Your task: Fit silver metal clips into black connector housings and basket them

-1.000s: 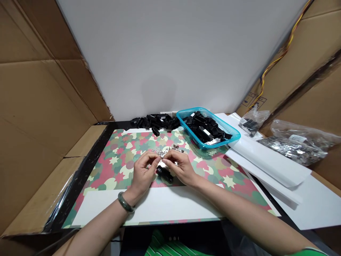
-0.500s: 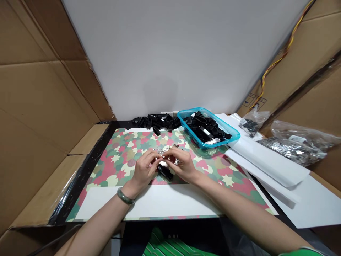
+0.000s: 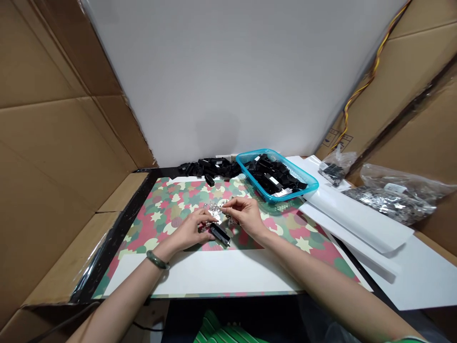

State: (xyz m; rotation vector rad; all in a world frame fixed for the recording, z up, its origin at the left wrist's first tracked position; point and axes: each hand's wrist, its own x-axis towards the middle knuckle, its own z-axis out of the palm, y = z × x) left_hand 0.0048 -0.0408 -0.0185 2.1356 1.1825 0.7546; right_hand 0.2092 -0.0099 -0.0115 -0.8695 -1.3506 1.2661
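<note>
Pinching what may be a metal clip (image 3: pixel 224 204), the right hand (image 3: pixel 244 216) faces a half-open left hand (image 3: pixel 189 228); black connectors (image 3: pixel 273 178) heap the teal basket (image 3: pixel 246 174).

Black plastic connector (image 3: pixel 219 234), shiny metal pieces (image 3: pixel 214 207)

- Small silver metal parts (image 3: pixel 214 208): too small to tell their shape, some hidden by the right hand (image 3: pixel 244 214)
- Clear plastic bag (image 3: pixel 396 202): silver contents too small to tell
- Left forearm (image 3: pixel 117 305) and right forearm (image 3: pixel 339 290): cut off by the bottom edge
- Yellow wires (image 3: pixel 373 71): cut off by the top edge
</note>
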